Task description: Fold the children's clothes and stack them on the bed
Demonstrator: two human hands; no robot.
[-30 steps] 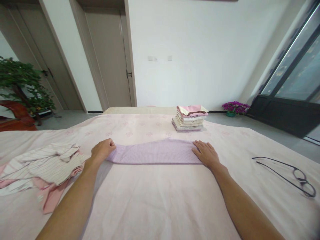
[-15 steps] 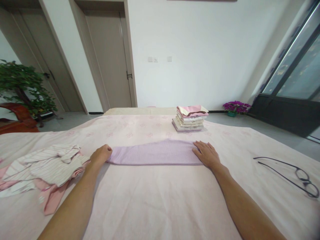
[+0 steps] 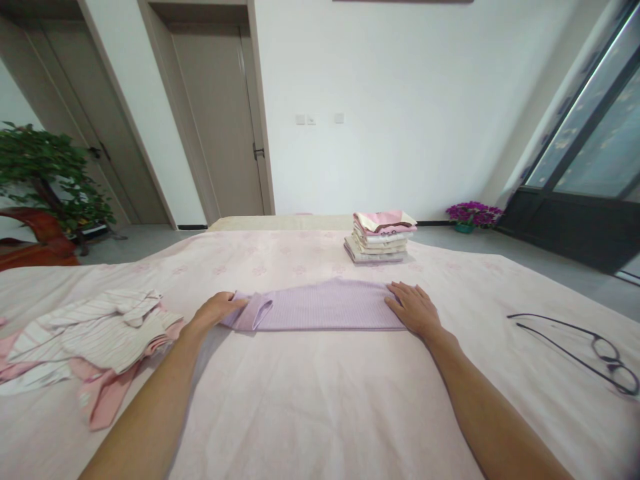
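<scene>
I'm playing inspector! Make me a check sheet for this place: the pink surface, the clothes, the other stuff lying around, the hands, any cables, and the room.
Surface: pale pink cover with a faint flower pattern, slightly wrinkled.
Clothes: purple ribbed cloth lying flat between the hands, its left end turned over; folded stack behind it.
Other stuff: rumpled striped clothes at the left; glasses at the right, arms unfolded.
Hands: left hand touches the cloth's left end, its exact grip unclear; right hand lies spread on the right end.
Cables: nothing seen.
Room: grey-brown doors, white wall, leafy plant, purple flowers.
</scene>
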